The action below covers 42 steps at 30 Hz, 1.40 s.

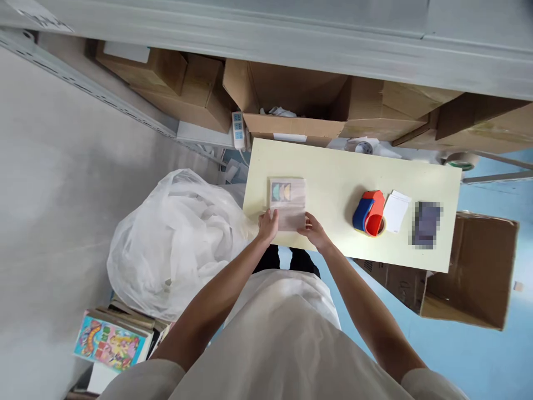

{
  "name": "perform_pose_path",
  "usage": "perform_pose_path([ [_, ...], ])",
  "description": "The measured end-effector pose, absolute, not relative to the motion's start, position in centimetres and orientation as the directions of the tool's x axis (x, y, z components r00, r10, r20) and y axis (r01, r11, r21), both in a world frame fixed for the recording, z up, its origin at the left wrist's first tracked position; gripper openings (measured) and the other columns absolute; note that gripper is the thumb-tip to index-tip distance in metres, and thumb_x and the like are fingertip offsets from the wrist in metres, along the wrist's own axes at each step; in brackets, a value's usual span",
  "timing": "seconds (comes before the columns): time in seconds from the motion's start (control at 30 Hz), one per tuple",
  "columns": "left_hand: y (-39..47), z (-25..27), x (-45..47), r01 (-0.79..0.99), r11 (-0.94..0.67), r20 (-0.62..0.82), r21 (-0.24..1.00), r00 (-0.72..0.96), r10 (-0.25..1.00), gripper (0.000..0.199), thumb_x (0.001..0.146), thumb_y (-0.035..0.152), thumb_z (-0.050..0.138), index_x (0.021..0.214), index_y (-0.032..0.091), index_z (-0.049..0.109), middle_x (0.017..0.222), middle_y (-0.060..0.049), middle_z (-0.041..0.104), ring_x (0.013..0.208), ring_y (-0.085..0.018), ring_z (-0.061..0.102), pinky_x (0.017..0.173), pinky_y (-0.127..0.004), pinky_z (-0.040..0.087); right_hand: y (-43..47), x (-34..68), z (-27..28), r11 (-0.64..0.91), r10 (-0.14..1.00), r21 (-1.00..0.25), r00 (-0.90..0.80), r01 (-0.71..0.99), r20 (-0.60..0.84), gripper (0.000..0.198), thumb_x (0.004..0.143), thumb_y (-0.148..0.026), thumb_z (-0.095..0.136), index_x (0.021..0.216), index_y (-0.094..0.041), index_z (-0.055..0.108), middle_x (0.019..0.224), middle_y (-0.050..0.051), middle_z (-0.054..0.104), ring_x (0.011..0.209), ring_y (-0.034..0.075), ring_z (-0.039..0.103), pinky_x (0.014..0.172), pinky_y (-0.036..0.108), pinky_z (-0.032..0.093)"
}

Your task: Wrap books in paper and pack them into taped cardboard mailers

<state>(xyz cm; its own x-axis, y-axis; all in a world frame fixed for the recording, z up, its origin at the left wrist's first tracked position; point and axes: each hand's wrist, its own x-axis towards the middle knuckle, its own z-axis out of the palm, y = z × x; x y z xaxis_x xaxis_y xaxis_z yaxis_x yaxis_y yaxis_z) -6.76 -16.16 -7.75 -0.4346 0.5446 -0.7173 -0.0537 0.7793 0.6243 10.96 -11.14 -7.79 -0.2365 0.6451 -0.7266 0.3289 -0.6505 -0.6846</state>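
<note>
On the pale table lies a flat, roughly square book-like packet, covered in a thin, whitish, see-through wrap. A picture in green and yellow shows through at its upper left. My left hand grips its lower left corner, thumb on top. At the lower right edge, my right hand closes its fingers on the same packet. To the right stands a red and blue tape dispenser, apart from both hands. Beside it are white slips of paper.
A large clear bag of white wrapping stands left of the table, near a stack of books. Cardboard boxes fill the shelf behind. An open carton sits at right. A pixelated dark object lies on the table.
</note>
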Motion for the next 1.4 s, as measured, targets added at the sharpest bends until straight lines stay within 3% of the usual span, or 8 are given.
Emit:
perform_pose_path([
  [0.1,-13.1,-8.2,-9.2,-0.059,0.786,-0.702,0.615,-0.495,0.512,0.061,0.083,0.063,0.044,0.123,0.018,0.051,0.136,-0.014,0.044,0.136,-0.031,0.028,0.108,-0.042,0.025,-8.3,8.2,-8.3,-0.624,0.661,-0.716,-0.277,0.313,-0.697,0.077,0.055,-0.026,0.072,0.129,-0.027,0.050,0.103,0.005,0.056,0.088,0.021,0.057,0.077,0.040,0.050],
  [0.37,-5.9,-9.1,-15.4,-0.028,0.620,-0.516,0.784,-0.586,0.625,0.045,0.094,0.049,0.035,0.120,0.018,0.054,0.132,-0.010,0.051,0.131,-0.022,0.039,0.111,-0.033,0.025,-1.2,2.4,-10.0,-0.498,0.733,-0.841,-0.414,0.211,-0.539,0.083,0.057,-0.025,0.071,0.136,-0.022,0.045,0.103,0.005,0.058,0.088,0.019,0.055,0.080,0.037,0.050],
  [0.6,-6.8,-10.4,-15.6,-0.010,0.561,-0.461,0.828,-0.582,0.670,0.047,0.092,0.051,0.040,0.120,0.016,0.053,0.129,-0.011,0.052,0.127,-0.023,0.044,0.107,-0.033,0.030,-1.9,1.7,-11.3,-0.414,0.807,-0.835,-0.277,0.363,-0.521,0.088,0.058,-0.024,0.073,0.140,-0.020,0.041,0.114,0.008,0.052,0.095,0.019,0.056,0.086,0.036,0.050],
  [0.73,-7.9,-9.8,-15.2,-0.041,0.591,-0.506,0.805,-0.567,0.650,0.052,0.091,0.054,0.040,0.128,0.019,0.046,0.137,-0.010,0.046,0.132,-0.023,0.040,0.107,-0.031,0.030,-3.6,2.2,-10.1,-0.434,0.772,-0.761,-0.237,0.482,-0.590,0.096,0.059,-0.025,0.074,0.145,-0.024,0.031,0.125,0.010,0.045,0.104,0.021,0.053,0.093,0.039,0.047],
  [0.9,-10.3,-9.5,-14.4,-0.053,0.598,-0.527,0.800,-0.539,0.657,0.056,0.088,0.053,0.046,0.134,0.023,0.041,0.145,-0.010,0.039,0.135,-0.023,0.036,0.109,-0.034,0.029,-7.0,4.9,-8.9,-0.534,0.698,-0.704,-0.227,0.467,-0.679,0.093,0.062,-0.032,0.071,0.145,-0.028,0.029,0.127,0.010,0.043,0.096,0.021,0.056,0.080,0.037,0.052],
  [1.07,-13.5,-8.4,-12.5,-0.129,0.594,-0.568,0.794,-0.504,0.650,0.059,0.082,0.050,0.055,0.132,0.020,0.045,0.147,-0.014,0.037,0.136,-0.026,0.033,0.110,-0.038,0.030,-10.6,9.3,-8.5,-0.589,0.716,-0.682,-0.111,0.433,-0.689,0.074,0.061,-0.035,0.068,0.132,-0.029,0.046,0.109,0.005,0.054,0.074,0.014,0.058,0.067,0.032,0.051],
  [1.27,-18.2,-6.0,-9.4,-0.250,0.601,-0.649,0.759,-0.357,0.672,0.050,0.070,0.050,0.066,0.107,0.016,0.061,0.115,-0.014,0.064,0.109,-0.029,0.060,0.093,-0.042,0.045,-12.7,13.8,-7.5,-0.532,0.712,-0.686,-0.177,0.497,-0.680,0.057,0.060,-0.038,0.066,0.114,-0.024,0.057,0.089,0.001,0.059,0.064,0.012,0.056,0.059,0.027,0.046],
  [1.4,-22.3,-4.2,-6.5,-0.244,0.557,-0.605,0.794,-0.408,0.684,0.045,0.067,0.048,0.069,0.099,0.017,0.063,0.092,-0.008,0.068,0.084,-0.022,0.066,0.080,-0.037,0.049,-13.0,14.9,-6.8,-0.400,0.717,-0.763,-0.345,0.507,-0.605,0.049,0.062,-0.041,0.064,0.106,-0.020,0.060,0.087,0.002,0.060,0.064,0.013,0.056,0.061,0.028,0.046],
])
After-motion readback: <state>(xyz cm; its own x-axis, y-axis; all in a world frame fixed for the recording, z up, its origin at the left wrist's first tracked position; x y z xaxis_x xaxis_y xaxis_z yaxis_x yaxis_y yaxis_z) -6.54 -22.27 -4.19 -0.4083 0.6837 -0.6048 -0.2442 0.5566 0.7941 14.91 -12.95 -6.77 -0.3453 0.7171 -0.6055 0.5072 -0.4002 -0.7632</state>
